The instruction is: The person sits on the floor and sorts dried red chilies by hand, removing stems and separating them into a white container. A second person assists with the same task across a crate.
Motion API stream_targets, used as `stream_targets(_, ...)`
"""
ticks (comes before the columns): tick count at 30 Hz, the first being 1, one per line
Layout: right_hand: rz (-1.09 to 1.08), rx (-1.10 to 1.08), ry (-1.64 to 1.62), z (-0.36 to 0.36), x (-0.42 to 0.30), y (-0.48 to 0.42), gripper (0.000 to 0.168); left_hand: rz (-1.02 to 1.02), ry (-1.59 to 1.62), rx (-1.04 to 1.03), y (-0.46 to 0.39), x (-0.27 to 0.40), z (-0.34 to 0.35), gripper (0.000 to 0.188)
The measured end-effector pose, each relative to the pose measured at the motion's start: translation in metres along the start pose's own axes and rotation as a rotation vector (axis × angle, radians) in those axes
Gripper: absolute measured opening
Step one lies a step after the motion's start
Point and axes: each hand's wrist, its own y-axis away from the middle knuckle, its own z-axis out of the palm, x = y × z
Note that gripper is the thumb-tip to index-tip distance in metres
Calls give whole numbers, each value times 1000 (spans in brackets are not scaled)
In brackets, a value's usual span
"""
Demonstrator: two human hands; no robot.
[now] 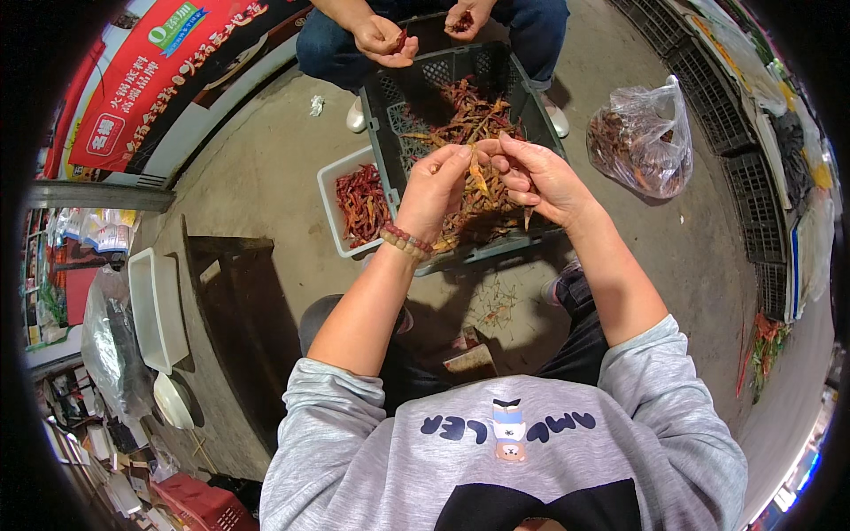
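Note:
Over a black plastic crate (393,197), my left hand (441,182) pinches a yellowish dried chili pepper (478,174) between thumb and finger. My right hand (541,174) meets it at the pepper's upper end, fingers curled, with the tip of another dark pepper (528,218) showing below the palm. Many dried chili peppers (478,119), red to yellow-brown, lie in the crate. Left of the crate, a white plastic tub (330,214) holds darker red dried chilies (362,206). Thin stems (495,302) are scattered on the floor below the crate.
Across the crate sits another person, whose hands (385,41) hold dark red peppers. A clear plastic bag of dried peppers (641,143) stands on the floor at right, near stacked black crates (757,199). At left, a wooden table (216,391) bears an empty white tray (156,308) and a bowl (172,401).

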Motion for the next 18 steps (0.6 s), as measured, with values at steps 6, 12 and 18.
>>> stream_targets(6,-91,-21,-360,-11,-2,-3,49,19,7,19,-2,-1,-2,22)
stream_targets(12,-174,32,-421,-19,-7,-3,65,55,-253,144,-9,-11,-3,21)
stream_targets(18,-181,99,-413,-14,-2,-3,66,253,-454,96,-14,-22,1,17)
